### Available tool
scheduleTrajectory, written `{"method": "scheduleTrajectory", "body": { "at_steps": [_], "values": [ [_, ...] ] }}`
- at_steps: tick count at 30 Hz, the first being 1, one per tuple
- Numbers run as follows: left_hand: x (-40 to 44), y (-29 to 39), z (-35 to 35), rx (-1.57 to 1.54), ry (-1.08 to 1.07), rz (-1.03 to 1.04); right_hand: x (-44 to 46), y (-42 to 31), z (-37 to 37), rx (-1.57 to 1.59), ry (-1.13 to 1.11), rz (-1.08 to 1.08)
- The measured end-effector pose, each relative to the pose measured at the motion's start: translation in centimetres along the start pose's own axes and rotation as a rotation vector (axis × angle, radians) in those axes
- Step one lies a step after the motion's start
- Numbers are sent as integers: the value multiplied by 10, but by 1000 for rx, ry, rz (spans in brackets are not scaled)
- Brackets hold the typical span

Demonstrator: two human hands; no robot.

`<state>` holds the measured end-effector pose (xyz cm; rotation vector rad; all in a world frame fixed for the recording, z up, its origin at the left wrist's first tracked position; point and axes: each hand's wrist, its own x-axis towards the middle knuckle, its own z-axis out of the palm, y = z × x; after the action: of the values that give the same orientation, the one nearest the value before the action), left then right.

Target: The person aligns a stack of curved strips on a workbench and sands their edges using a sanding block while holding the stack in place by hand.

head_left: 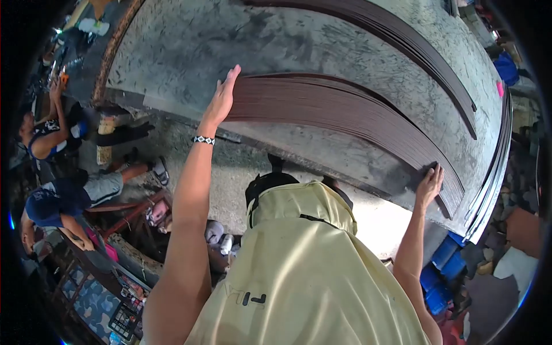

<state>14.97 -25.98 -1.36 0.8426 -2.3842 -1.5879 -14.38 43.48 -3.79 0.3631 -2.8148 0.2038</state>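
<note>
While both bare hands are at the worktable (172,57), a stack of long brown strips (322,103) lies on the grey top along its near side, bowed in a curve, its layers fanned along the near side. Left hand (221,100): extended flat, fingers together, palm turned to the left end of the stack; nothing grasped. A black-and-white patterned bracelet (204,140) sits on that wrist. Right hand (430,187): at the near edge of the stack, close to its right end, fingers bent onto the strips; whether it grips or merely presses cannot be told.

A second bundle of dark strips (397,29) lies farther across the top, curved likewise and apart from the first. More layered strips (489,172) lie along the right edge of the table, near a small pink item (499,88). Blue containers (448,261) stand below, right. The wearer has on a pale yellow garment (305,259). At left, two other people: one in a sleeveless top (50,135), one in a dark cap (43,204).
</note>
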Motion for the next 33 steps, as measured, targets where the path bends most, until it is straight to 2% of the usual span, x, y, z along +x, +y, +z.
{"method": "scheduleTrajectory", "body": {
  "at_steps": [2, 4, 5, 10, 11, 14, 16, 17, 18, 20, 23, 26, 29, 30, 32, 33],
  "values": [
    [-3, 11, -9, -182, 11, -43, -6, -34, -1, -5, 12, 18],
    [-12, 2, -15, -252, 114, 22, -4, -52, -4, 61, 15, 33],
    [-17, -2, -7, -284, 171, 40, -2, -55, -5, 65, 18, -26],
    [-32, -25, 35, -432, 460, 115, -4, -68, 15, 11, -81, 132],
    [-25, -26, 39, -410, 511, 156, -2, -66, 20, 6, -87, 164],
    [-25, -12, 30, -342, 464, 89, 1, -74, 19, -29, -109, 244],
    [-27, 5, 18, -68, 479, 128, 6, -80, 13, 3, -117, 224],
    [-20, 13, 20, 102, 435, 234, 5, -85, 3, -68, -134, 226],
    [-12, 34, 22, 267, 394, 339, 11, -122, -23, -141, -152, 225],
    [11, 83, 57, 389, 132, 480, 26, -142, -32, -75, -34, 13],
    [25, 113, 125, 652, -189, 635, 63, -199, -32, 119, -90, -201],
    [32, 118, 154, 846, -297, 658, 85, -248, -4, 164, -105, -383],
    [30, 119, 160, 855, -285, 543, 93, -269, 11, 196, -339, -396],
    [27, 119, 161, 840, -299, 503, 91, -267, 15, 203, -254, -432],
    [20, 120, 158, 852, -231, 536, 99, -249, 13, 274, -374, -431],
    [20, 120, 159, 846, -228, 552, 103, -234, 10, 284, -362, -414]
  ]
}}
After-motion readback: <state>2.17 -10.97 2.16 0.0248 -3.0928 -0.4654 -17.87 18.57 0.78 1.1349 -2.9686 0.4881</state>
